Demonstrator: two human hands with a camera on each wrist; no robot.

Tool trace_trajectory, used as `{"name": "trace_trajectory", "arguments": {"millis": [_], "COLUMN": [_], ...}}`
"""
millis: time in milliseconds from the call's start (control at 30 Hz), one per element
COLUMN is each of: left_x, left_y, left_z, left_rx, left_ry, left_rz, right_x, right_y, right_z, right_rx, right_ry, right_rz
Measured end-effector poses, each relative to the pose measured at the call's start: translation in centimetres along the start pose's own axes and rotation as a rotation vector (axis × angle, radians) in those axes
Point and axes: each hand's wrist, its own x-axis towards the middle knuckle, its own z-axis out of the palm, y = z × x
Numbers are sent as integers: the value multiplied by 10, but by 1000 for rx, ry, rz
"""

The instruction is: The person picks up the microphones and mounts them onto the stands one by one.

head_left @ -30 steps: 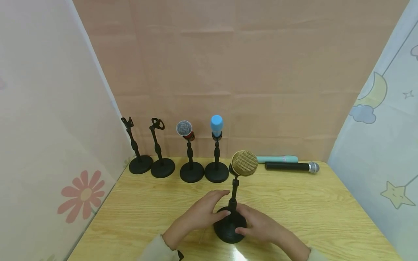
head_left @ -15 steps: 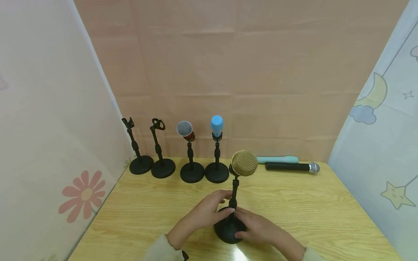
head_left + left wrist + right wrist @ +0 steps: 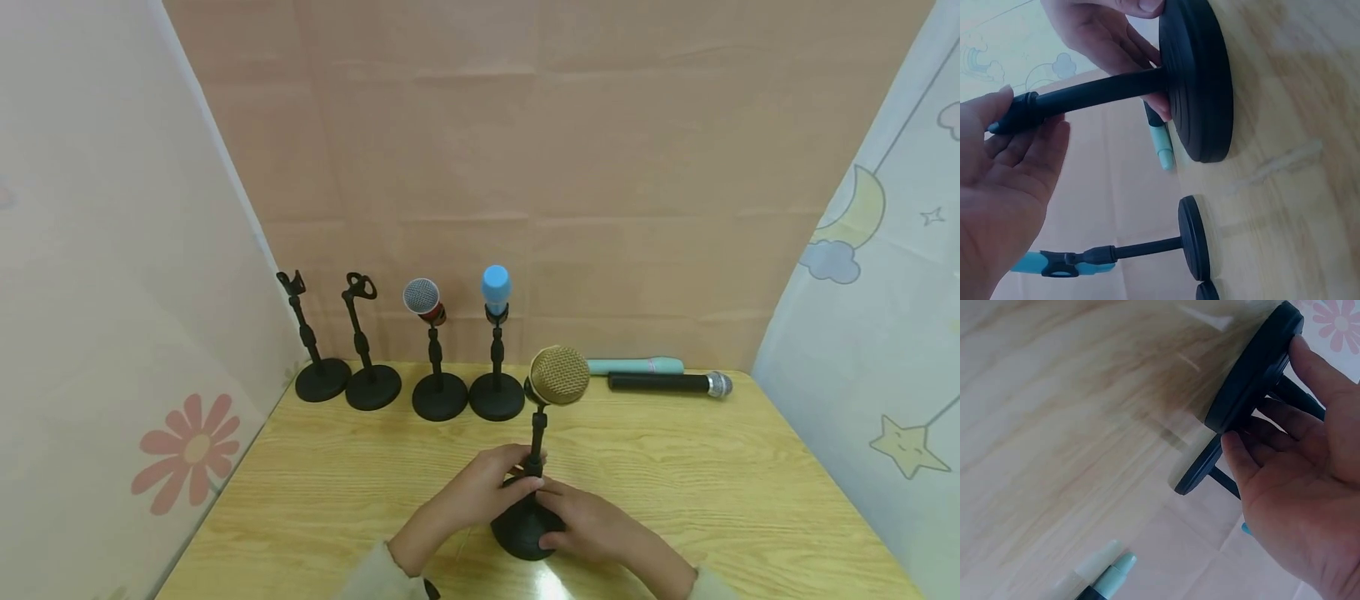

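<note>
Guessing this mic stand, at the tabletop's near side, is stiff but top-heavy (chunky gold mic), so hold low: left grip curled round its pole, right grip pinching its base.

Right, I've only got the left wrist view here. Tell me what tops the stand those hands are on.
Observer: From the head view, the held stand carries a gold mesh microphone head, which your picture cuts off.
Operator: Ok. Now report the far left end of the row behind it.
Observer: Also from the head view, the leftmost stand is there, and its clip holds nothing.
</note>
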Motion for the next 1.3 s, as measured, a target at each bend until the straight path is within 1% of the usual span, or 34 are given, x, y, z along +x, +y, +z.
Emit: {"name": "trace_trajectory", "arguments": {"millis": [133, 333, 467, 567, 667, 767, 833, 1000, 1300], "left_x": [0, -1, -2, -2, -4, -5, -6, -4, -3], "left_y": [0, 4, 6, 8, 9, 8, 7, 5, 4], "left_z": [3, 7, 11, 14, 17, 20, 20, 20, 20], "left_rx": [-19, -13, 4, 22, 33, 28, 18, -8, -39], "left_ry": [53, 128, 176, 218, 268, 304, 316, 308, 301], "left_rz": [2, -24, -29, -34, -55, -90, -106, -114, -120], "right_x": [0, 1, 2, 3, 3, 3, 2, 1, 2], "right_y": [0, -2, -3, -4, -5, -6, -7, -8, -8], "right_z": [2, 4, 3, 3, 5, 8, 9, 9, 6], "right_rx": [-22, -35, -38, -40, -41, -46, -47, -39, -42], "right_ry": [7, 2, -4, 2, 16, 29, 35, 39, -2], "right_rz": [-3, 16, 36, 34, 21, 15, 20, 32, 63]}}
